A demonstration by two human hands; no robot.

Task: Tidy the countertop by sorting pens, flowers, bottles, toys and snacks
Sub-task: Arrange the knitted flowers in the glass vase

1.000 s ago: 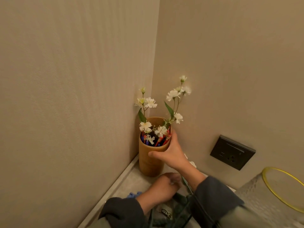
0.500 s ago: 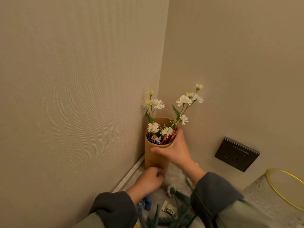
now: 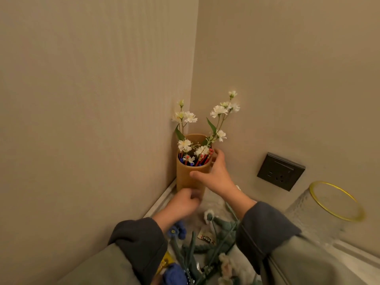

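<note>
The left grip (image 3: 183, 202) is coming up off the desk (image 3: 213, 200). A second ago it was sitting low among the loose stems, and now it is arriving at the foot of the cup (image 3: 190, 177) in the middle of the frame. Its fingers are curling against the cup's base, but it is blurring there, so I cannot tell whether it is actually taking hold.

The right grip (image 3: 216, 175) is staying put, wrapping the cup just under the rim, with the thumb lying across the front and the fingers reaching round the right side.

The cup is standing upright in the corner, just beside both walls, and it is carrying a mixed load. Red and blue pens (image 3: 202, 159) are packing the inside, and white flowers (image 3: 219, 111) are poking up out of them.

That mix is what is mattering here. Two grips meeting on one cup is looking like the start of a lift, or a steadying hold so the flowers can be pulled out of the pens.

The sorting is looking barely begun. Blue flowers (image 3: 176, 232), green stems (image 3: 218, 241) and a snack wrapper (image 3: 206, 237) are lying loose at the lower middle of the frame. The glass vase (image 3: 337, 200) is waiting at the right edge, a likely home for the blooms.
</note>
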